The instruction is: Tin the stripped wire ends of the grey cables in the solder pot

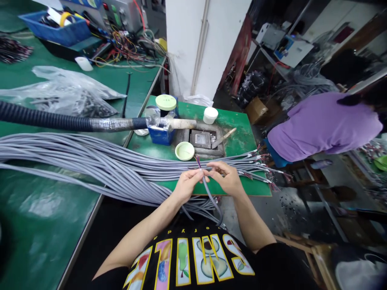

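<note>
My left hand (188, 184) and my right hand (227, 177) meet over the front edge of a small green table (238, 139). Both pinch one grey cable (211, 197) near its stripped end, where thin coloured wires (198, 161) stick up between my fingertips. The cable curves down toward my lap. Under my hands lies a thick bundle of grey cables (90, 161) that runs from the far left, with bare coloured ends fanned out at the right (263, 169).
A black corrugated hose (45, 119) ends over a metal pot (202, 140) beside a blue container (160, 133), a green-lidded jar (165, 103) and small white cups. Plastic bags lie on the left bench. A person in purple (323, 125) bends at the right.
</note>
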`<action>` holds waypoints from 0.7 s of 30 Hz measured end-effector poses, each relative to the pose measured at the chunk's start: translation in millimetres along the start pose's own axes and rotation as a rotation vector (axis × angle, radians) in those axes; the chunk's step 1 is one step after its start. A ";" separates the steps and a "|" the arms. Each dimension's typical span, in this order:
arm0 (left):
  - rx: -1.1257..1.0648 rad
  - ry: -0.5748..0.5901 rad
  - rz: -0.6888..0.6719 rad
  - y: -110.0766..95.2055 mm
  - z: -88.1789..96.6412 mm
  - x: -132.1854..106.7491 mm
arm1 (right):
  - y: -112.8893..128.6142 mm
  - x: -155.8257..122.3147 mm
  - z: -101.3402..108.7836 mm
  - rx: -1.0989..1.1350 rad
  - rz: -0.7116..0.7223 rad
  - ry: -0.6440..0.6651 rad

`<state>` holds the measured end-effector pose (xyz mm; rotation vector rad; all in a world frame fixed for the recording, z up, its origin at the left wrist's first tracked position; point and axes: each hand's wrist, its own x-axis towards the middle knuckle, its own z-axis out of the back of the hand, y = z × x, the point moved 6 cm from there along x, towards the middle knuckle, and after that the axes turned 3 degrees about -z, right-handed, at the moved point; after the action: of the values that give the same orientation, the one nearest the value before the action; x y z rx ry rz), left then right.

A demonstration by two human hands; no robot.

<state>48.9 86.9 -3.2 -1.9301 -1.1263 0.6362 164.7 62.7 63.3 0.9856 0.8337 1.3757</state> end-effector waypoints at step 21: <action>-0.191 0.230 0.235 21.7 -9.5 -31.7 | -4.6 37.2 17.2 0.442 -0.119 0.052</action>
<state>51.1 49.2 -15.0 -2.2566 -0.8494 0.4262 184.1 98.7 68.6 1.2158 1.2494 1.1409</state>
